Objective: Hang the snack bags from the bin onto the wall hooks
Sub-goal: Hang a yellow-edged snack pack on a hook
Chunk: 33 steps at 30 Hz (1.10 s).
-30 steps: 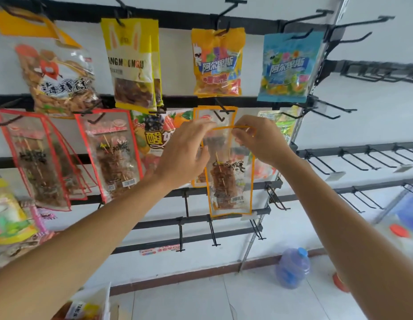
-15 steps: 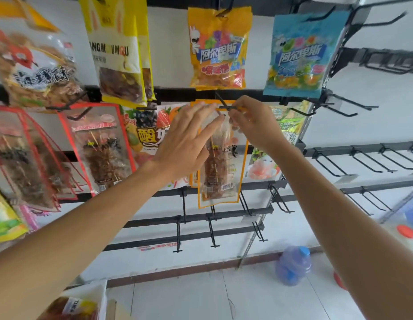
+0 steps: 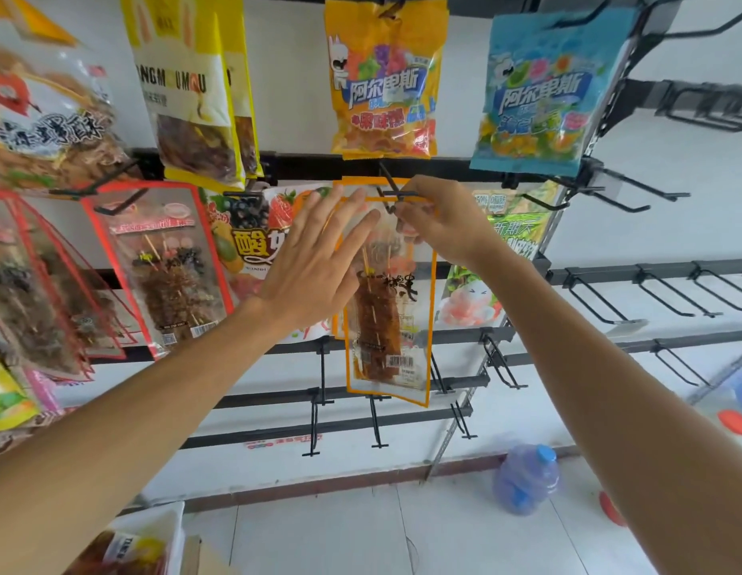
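White wall (image 3: 290,118), black rails (image 3: 610,272), tiled floor (image 3: 319,533). Right hand (image 3: 439,226) pinches orange-edged snack bag (image 3: 392,325) at hook (image 3: 392,193); left hand (image 3: 315,263) flat, fingers straight.

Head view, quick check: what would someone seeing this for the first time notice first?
Dead centre, the right hand pinches the top of an orange-edged skewer bag at a black hook, while the left hand spreads straight fingers over the bag's upper left. Above them hang a bright yellow gummy bag and a blue gummy bag, and bare hooks line the rails to the right.
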{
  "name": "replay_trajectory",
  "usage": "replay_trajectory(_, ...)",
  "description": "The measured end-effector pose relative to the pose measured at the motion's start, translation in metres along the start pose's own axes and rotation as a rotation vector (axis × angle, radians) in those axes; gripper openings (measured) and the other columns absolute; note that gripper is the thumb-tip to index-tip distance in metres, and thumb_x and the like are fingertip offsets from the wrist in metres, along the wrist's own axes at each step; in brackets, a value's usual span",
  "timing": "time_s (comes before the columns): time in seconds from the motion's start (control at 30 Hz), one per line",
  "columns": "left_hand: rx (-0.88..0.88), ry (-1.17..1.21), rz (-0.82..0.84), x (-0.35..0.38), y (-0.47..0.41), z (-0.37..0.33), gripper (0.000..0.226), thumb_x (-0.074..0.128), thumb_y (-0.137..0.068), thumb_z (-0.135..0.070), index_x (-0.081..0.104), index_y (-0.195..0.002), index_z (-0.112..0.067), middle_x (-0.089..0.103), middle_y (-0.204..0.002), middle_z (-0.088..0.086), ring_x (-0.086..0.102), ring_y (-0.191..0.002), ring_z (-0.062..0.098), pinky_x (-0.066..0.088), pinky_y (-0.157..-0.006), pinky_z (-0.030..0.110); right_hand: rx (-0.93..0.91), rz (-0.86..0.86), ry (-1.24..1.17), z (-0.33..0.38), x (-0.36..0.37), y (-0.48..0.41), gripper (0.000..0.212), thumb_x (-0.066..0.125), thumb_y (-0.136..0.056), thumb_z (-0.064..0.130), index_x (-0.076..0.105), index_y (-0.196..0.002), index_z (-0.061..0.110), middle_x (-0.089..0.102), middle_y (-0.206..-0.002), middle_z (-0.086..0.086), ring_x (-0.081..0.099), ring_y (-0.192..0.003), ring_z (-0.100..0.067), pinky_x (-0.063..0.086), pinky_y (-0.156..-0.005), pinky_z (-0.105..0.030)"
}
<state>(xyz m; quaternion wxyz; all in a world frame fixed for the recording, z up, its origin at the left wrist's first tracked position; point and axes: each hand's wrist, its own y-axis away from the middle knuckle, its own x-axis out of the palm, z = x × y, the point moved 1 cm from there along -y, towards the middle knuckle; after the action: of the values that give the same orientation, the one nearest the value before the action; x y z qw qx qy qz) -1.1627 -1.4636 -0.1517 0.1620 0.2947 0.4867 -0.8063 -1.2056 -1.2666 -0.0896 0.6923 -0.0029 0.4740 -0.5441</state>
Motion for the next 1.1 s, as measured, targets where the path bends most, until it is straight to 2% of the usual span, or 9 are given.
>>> replay_trajectory(0.17, 0.032, -0.028, 0.069, 0.013, -0.005, 0.007, 0.067, 0.047, -0.090, -0.022, 0.028, -0.153, -0.012, 0.012, -0.163, 0.015, 0.007, -0.150, 0.035, 0.006, -0.122, 0.052, 0.094, -0.086, 0.035, -0.017, 0.010, -0.014, 0.010, 0.059, -0.092, 0.021, 0.065, -0.089, 0.013, 0.068, -0.071, 0.008, 0.063, -0.062, 0.002, 0.054, -0.065, -0.029)
replay_trajectory(0.27, 0.039, -0.046, 0.117, 0.020, -0.010, 0.009, 0.065, 0.045, -0.090, -0.026, 0.031, -0.153, -0.018, 0.009, -0.163, 0.015, 0.005, -0.151, 0.035, 0.007, -0.121, 0.055, 0.126, -0.118, 0.131, -0.022, 0.018, -0.025, 0.005, 0.059, -0.087, 0.022, 0.063, -0.085, 0.020, 0.063, -0.066, 0.015, 0.063, -0.068, -0.009, 0.052, -0.066, -0.032)
replay_trajectory(0.4, 0.028, -0.065, 0.190, 0.030, -0.018, 0.011, 0.063, 0.040, -0.091, -0.032, 0.030, -0.153, -0.020, 0.011, -0.163, 0.014, 0.004, -0.151, 0.034, 0.007, -0.121, 0.054, 0.216, -0.187, 0.259, -0.026, 0.024, -0.035, 0.012, 0.060, -0.085, 0.024, 0.067, -0.092, 0.017, 0.068, -0.084, 0.000, 0.060, -0.079, -0.027, 0.046, -0.062, -0.035)
replay_trajectory(0.53, 0.011, -0.111, 0.231, 0.037, -0.022, 0.013, 0.066, 0.039, -0.092, -0.036, 0.024, -0.154, -0.022, 0.005, -0.164, 0.013, 0.000, -0.151, 0.034, 0.007, -0.120, 0.055, 0.290, -0.293, 0.342, -0.025, 0.029, -0.036, 0.016, 0.063, -0.085, 0.027, 0.064, -0.100, 0.023, 0.069, -0.087, 0.003, 0.062, -0.082, -0.028, 0.044, -0.059, -0.032)
replay_trajectory(0.67, -0.017, -0.127, 0.250, 0.039, -0.023, 0.010, 0.068, 0.042, -0.091, -0.039, 0.024, -0.155, -0.021, 0.006, -0.164, 0.014, 0.002, -0.151, 0.034, 0.007, -0.120, 0.055, 0.264, -0.307, 0.401, -0.022, 0.033, -0.023, 0.031, 0.059, -0.088, 0.023, 0.052, -0.119, 0.018, 0.070, -0.101, 0.001, 0.064, -0.086, -0.026, 0.051, -0.066, -0.035)
replay_trajectory(0.8, -0.040, -0.114, 0.291, 0.036, -0.024, 0.006, 0.071, 0.045, -0.090, -0.040, 0.022, -0.155, -0.020, 0.009, -0.163, 0.014, 0.003, -0.151, 0.034, 0.004, -0.121, 0.055, 0.251, -0.344, 0.403, -0.021, 0.032, -0.007, 0.035, 0.057, -0.088, 0.026, 0.045, -0.120, 0.017, 0.064, -0.105, -0.003, 0.061, -0.080, -0.029, 0.050, -0.061, -0.037)
replay_trajectory(0.9, -0.056, -0.093, 0.327, 0.028, -0.025, 0.002, 0.070, 0.047, -0.090, -0.038, 0.025, -0.154, -0.020, 0.011, -0.163, 0.014, 0.004, -0.151, 0.034, 0.003, -0.121, 0.054, 0.259, -0.370, 0.372, -0.019, 0.028, 0.008, 0.032, 0.055, -0.089, 0.025, 0.047, -0.119, 0.016, 0.062, -0.108, -0.001, 0.060, -0.079, -0.025, 0.049, -0.059, -0.035)
replay_trajectory(1.0, -0.070, -0.038, 0.366, 0.018, -0.024, -0.003, 0.068, 0.047, -0.091, -0.035, 0.025, -0.154, -0.020, 0.010, -0.163, 0.013, 0.002, -0.151, 0.034, -0.001, -0.121, 0.053, 0.233, -0.317, 0.351, -0.014, 0.018, 0.024, 0.019, 0.054, -0.088, 0.022, 0.062, -0.105, 0.018, 0.066, -0.102, 0.003, 0.062, -0.080, -0.019, 0.051, -0.062, -0.031)
replay_trajectory(1.1, -0.074, 0.080, 0.386, 0.006, -0.015, -0.013, 0.067, 0.051, -0.090, -0.028, 0.028, -0.152, -0.021, 0.007, -0.163, 0.013, 0.004, -0.150, 0.034, 0.003, -0.120, 0.052, 0.185, -0.101, 0.325, -0.013, 0.014, 0.040, 0.017, 0.054, -0.088, 0.022, 0.069, -0.096, 0.021, 0.070, -0.095, 0.005, 0.065, -0.082, -0.017, 0.056, -0.069, -0.035)
